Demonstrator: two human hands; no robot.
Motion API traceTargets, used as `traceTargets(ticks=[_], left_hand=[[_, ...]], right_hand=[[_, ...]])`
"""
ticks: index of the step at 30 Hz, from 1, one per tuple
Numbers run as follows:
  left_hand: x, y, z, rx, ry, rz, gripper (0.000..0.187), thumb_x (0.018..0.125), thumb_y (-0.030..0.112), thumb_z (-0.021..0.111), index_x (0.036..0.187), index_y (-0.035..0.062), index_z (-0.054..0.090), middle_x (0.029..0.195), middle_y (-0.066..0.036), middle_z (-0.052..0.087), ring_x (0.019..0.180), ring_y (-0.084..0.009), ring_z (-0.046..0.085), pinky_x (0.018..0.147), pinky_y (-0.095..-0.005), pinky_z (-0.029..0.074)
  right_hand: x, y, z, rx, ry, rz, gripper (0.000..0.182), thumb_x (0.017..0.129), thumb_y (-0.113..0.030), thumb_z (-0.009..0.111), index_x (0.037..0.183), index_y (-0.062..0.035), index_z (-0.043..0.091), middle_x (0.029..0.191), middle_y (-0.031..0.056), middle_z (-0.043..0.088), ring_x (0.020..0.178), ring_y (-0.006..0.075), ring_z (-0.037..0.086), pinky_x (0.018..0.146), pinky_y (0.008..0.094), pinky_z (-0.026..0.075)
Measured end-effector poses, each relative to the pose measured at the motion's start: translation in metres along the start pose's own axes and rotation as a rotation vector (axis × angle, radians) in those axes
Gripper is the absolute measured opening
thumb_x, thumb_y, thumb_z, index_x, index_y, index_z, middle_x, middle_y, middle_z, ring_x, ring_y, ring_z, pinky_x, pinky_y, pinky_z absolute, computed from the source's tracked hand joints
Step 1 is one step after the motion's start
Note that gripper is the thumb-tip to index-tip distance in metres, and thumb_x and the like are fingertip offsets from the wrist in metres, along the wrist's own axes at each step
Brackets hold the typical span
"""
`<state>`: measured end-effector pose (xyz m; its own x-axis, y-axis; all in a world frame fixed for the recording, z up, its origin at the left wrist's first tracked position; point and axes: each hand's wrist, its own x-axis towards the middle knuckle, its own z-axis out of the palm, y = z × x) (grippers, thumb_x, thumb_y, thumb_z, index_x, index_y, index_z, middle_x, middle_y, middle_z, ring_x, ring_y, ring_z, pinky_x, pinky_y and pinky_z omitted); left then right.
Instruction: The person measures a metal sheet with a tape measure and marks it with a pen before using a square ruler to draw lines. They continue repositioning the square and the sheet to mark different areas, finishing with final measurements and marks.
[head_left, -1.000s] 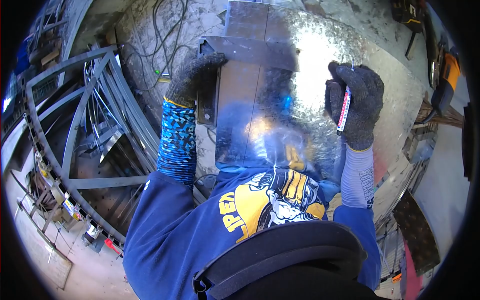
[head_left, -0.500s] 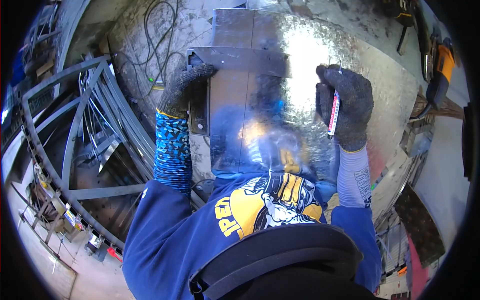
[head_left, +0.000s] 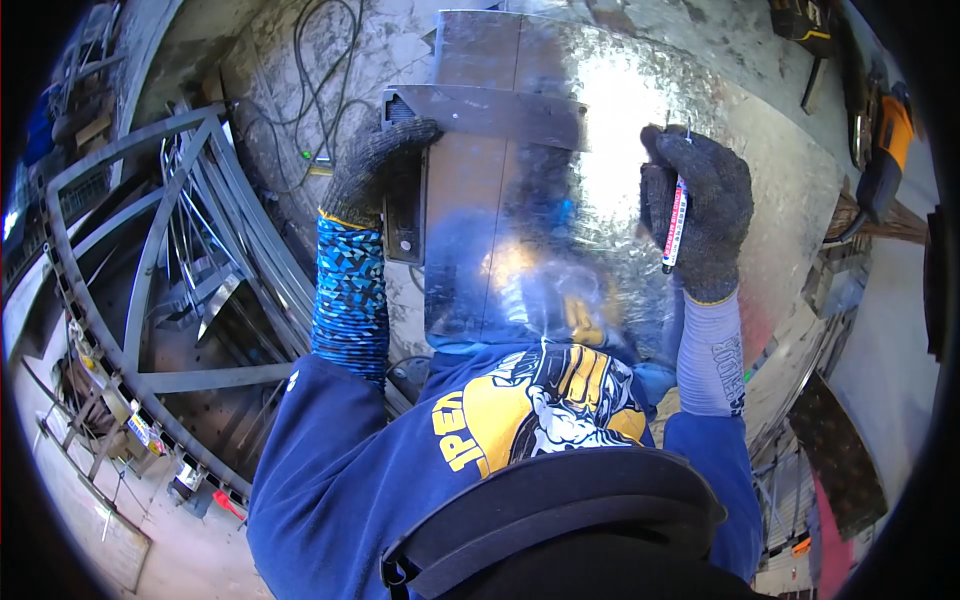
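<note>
A large shiny metal sheet (head_left: 780, 190) lies in front of me, with a thin line running lengthwise near its left side. A dark metal square (head_left: 500, 115) rests on it, its blade crossing the sheet and its stock along the left edge. My left hand (head_left: 372, 170), in a dark knit glove, is closed on the square's corner. My right hand (head_left: 712, 205), gloved the same way, grips a white and red marker pen (head_left: 677, 225) over the bright part of the sheet, right of the blade's end. A thin tip pokes out above the fingers.
A curved metal frame (head_left: 155, 270) with long metal strips stands to the left. Looped black cable (head_left: 325, 60) lies on the floor at the upper left. An orange and black power tool (head_left: 888, 145) is at the right, and another tool (head_left: 802, 25) sits at the top right.
The view has shifted a little, and the sheet and square appear slightly higher and farther right. My right hand with the marker pen sits slightly farther right. Both grips are unchanged.
</note>
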<state>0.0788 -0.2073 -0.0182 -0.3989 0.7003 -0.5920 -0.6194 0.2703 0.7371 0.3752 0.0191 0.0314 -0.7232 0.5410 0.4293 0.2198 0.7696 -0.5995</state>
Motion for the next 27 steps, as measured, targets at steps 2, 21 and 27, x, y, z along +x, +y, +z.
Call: traceTargets(ticks=[2,21,27], left_hand=[[0.010,-0.009,-0.010,0.015,0.012,-0.034,0.032,0.089,0.012,0.073,0.117,-0.0032,0.071,0.111,-0.011,0.074,0.104,-0.0214,0.070,0.095,-0.0331,0.055],[0.005,0.000,0.000,0.059,-0.008,0.016,0.036,0.089,0.015,0.073,0.120,-0.0030,0.070,0.114,-0.011,0.072,0.106,-0.0219,0.068,0.097,-0.0343,0.053],[0.011,-0.004,0.000,0.024,0.022,-0.048,0.036,0.090,0.016,0.072,0.121,-0.0028,0.070,0.115,-0.012,0.072,0.108,-0.0221,0.069,0.098,-0.0344,0.053]], right_hand=[[0.001,0.004,0.001,-0.027,0.022,-0.045,0.041,0.070,-0.002,0.082,0.110,-0.0113,0.074,0.089,0.0068,0.074,0.076,0.0237,0.072,0.067,0.0370,0.054],[-0.004,0.006,0.000,-0.023,0.033,-0.023,0.039,0.074,-0.009,0.081,0.112,-0.0143,0.074,0.093,0.0068,0.075,0.084,0.0259,0.072,0.074,0.0387,0.053],[-0.005,0.012,0.004,-0.089,0.067,-0.073,0.039,0.073,-0.007,0.081,0.111,-0.0136,0.074,0.091,0.0070,0.074,0.082,0.0238,0.071,0.072,0.0375,0.053]])
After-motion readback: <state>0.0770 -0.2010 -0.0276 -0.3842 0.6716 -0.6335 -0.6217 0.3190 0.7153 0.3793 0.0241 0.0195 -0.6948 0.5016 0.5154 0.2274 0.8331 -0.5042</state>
